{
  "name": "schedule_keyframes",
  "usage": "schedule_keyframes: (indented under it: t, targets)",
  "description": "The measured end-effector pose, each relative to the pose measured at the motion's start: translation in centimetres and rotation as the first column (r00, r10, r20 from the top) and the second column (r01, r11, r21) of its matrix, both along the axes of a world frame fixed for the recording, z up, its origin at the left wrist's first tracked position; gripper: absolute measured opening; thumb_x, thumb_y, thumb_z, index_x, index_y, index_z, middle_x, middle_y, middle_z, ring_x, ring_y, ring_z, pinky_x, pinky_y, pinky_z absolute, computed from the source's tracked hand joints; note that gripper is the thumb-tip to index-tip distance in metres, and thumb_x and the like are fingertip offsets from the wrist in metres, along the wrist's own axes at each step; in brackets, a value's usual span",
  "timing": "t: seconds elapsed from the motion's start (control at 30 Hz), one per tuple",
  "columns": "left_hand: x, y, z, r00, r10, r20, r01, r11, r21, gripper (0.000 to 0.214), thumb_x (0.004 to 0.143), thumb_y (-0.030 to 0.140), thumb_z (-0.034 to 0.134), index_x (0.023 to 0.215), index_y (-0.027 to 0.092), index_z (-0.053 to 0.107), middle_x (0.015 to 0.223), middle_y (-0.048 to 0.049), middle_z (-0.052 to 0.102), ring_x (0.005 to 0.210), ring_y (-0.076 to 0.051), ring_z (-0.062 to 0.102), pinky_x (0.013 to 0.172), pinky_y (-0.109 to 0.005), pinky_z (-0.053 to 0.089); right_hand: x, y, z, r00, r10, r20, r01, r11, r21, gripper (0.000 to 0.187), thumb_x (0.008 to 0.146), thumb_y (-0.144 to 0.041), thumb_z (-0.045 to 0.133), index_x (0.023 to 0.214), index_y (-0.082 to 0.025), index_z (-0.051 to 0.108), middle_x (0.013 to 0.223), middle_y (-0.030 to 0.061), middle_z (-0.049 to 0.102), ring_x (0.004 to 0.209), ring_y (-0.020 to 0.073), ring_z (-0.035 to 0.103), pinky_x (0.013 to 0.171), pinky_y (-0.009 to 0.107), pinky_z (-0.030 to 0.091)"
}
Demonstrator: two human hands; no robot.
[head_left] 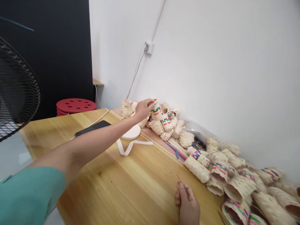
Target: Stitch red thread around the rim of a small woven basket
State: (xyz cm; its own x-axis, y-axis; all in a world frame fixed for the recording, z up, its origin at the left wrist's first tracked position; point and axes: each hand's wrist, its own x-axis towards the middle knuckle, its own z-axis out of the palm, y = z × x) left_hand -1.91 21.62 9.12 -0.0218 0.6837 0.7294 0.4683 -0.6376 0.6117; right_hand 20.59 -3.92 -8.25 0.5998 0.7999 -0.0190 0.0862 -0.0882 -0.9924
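My left hand reaches across to the back of the table and pinches the rim of a small woven basket. This basket is pale, with a band of green, pink and yellow strips, and stands upright over the pile. Near the front of the table, my right hand is closed, thumb against fingers, on a thin reddish strip that sticks up from the fingertips. Below my left forearm lies a roll of white tape, its loose end folded on the wood.
Several woven baskets are heaped along the wall on the right. Coloured strips lie beside them. A dark flat device with a white cable rests at the left. A fan and red stools stand beyond the table.
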Motion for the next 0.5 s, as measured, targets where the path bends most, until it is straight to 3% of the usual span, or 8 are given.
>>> schedule_keyframes:
  t: [0.13, 0.23, 0.4, 0.5]
  targets:
    - [1.0, 0.5, -0.3, 0.979, -0.011, -0.204, 0.001, 0.999, -0.049, 0.026, 0.086, 0.033, 0.054, 0.102, 0.02, 0.069, 0.081, -0.0007, 0.069, 0.071, -0.014, 0.06, 0.061, -0.022, 0.041, 0.0, 0.0, -0.1, 0.999, 0.029, 0.027, -0.029, 0.999, -0.017, 0.06, 0.066, -0.071, 0.062, 0.09, -0.016, 0.061, 0.054, -0.0071, 0.046, 0.049, 0.0092, 0.039, 0.047, 0.021, 0.033]
    - [1.5, 0.9, -1.5, 0.923, -0.027, -0.385, -0.003, 0.997, -0.077, 0.024, 0.083, 0.031, 0.057, 0.1, 0.022, 0.07, 0.081, -0.0017, 0.068, 0.073, -0.017, 0.061, 0.062, -0.024, 0.041, -0.1, 0.0, -0.1, 0.998, 0.053, 0.037, -0.052, 0.998, -0.029, 0.059, 0.067, -0.07, 0.061, 0.089, -0.016, 0.061, 0.054, -0.0068, 0.047, 0.049, 0.0094, 0.039, 0.047, 0.021, 0.033]
    - [2.0, 0.1, -5.6, 0.789, -0.015, -0.614, 0.004, 1.0, -0.02, 0.047, 0.082, 0.016, 0.054, 0.129, 0.024, 0.051, 0.113, -0.0069, 0.06, 0.093, -0.022, 0.059, 0.075, -0.028, 0.045, -0.1, 0.1, 0.1, 0.998, 0.043, 0.038, -0.041, 0.998, -0.053, 0.063, 0.066, -0.071, 0.061, 0.095, -0.016, 0.062, 0.055, -0.0064, 0.047, 0.05, 0.0103, 0.041, 0.047, 0.022, 0.034]
    - [1.7, -1.5, -8.1, 0.7, -0.032, -0.713, 0.065, 0.998, 0.019, 0.042, 0.084, 0.016, 0.054, 0.125, 0.024, 0.051, 0.12, -0.0084, 0.053, 0.103, -0.023, 0.053, 0.081, -0.031, 0.045, -0.1, 0.2, 0.1, 0.997, 0.055, 0.061, -0.051, 0.996, -0.066, 0.061, 0.066, -0.071, 0.061, 0.091, -0.016, 0.062, 0.054, -0.0064, 0.047, 0.05, 0.0101, 0.04, 0.048, 0.021, 0.034]
